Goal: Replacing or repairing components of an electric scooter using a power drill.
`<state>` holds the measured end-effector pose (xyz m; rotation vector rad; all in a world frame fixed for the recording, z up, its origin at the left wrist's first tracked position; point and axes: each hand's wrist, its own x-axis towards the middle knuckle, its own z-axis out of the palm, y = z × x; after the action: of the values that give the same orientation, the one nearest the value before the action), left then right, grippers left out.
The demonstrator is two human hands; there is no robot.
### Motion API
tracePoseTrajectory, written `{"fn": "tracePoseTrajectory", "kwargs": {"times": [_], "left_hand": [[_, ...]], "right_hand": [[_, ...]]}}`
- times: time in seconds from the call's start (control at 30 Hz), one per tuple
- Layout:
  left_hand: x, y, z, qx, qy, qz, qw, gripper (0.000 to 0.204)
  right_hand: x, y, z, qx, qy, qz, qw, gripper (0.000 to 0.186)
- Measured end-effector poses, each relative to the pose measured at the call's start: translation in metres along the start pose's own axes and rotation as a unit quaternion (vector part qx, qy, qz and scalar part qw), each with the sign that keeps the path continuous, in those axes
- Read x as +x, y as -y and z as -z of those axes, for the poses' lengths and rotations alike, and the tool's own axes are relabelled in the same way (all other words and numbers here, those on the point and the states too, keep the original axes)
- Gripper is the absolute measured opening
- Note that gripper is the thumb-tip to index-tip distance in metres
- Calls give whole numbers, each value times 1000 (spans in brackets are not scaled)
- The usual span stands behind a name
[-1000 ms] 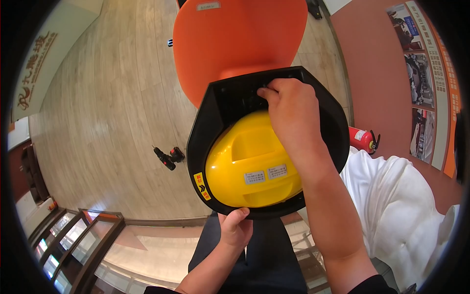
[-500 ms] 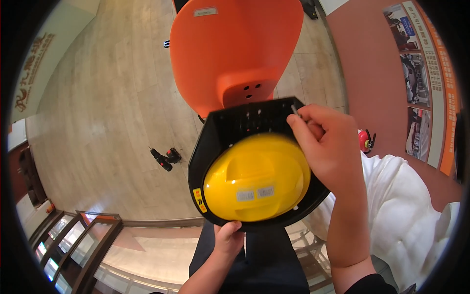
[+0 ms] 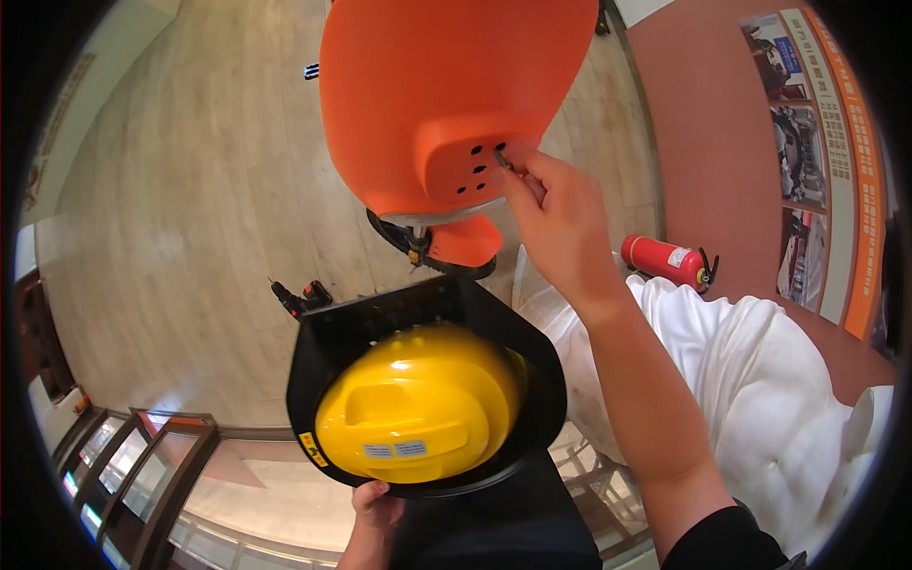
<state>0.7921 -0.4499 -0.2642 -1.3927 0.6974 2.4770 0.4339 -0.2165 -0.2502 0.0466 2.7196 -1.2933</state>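
The left hand (image 3: 378, 508) has its thumb over the near rim of the black housing (image 3: 546, 380), the fingers mostly hidden beneath. That one-sided grip carries the housing, with the yellow dome (image 3: 408, 380) set in it, near the body and apart from the orange shell (image 3: 446, 76) on the far side. If the thumb slips, the far edge could tip or the whole piece fall. The right hand (image 3: 570, 218) has its grip pinched on a small dark part (image 3: 503, 160) by the far right hole; held only by fingertips, it could drop to the floor (image 3: 190, 190).
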Motion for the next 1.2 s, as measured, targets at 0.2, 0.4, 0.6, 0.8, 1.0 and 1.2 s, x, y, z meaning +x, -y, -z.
{"fn": "tracePoseTrajectory", "kwargs": {"times": [0.2,0.4,0.6,0.8,1.0,1.2], "left_hand": [[7,-12,1,3,11,-46,999,74],[5,-17,-4,11,4,-60,998,71],[6,-21,-4,12,0,-43,999,73],[7,-20,-3,36,6,-51,998,73],[6,-19,-4,27,2,-44,999,71],[9,-20,-13,38,-1,-52,998,71]], "right_hand": [[4,0,-8,27,-51,-12,998,19],[4,-12,-25,87,-75,-9,993,21],[2,6,-31,154,-60,-90,982,28],[0,0,-36,182,-105,-77,975,32],[1,-7,-33,110,-84,-91,986,33],[-1,-7,-31,86,-94,-40,991,30]]}}
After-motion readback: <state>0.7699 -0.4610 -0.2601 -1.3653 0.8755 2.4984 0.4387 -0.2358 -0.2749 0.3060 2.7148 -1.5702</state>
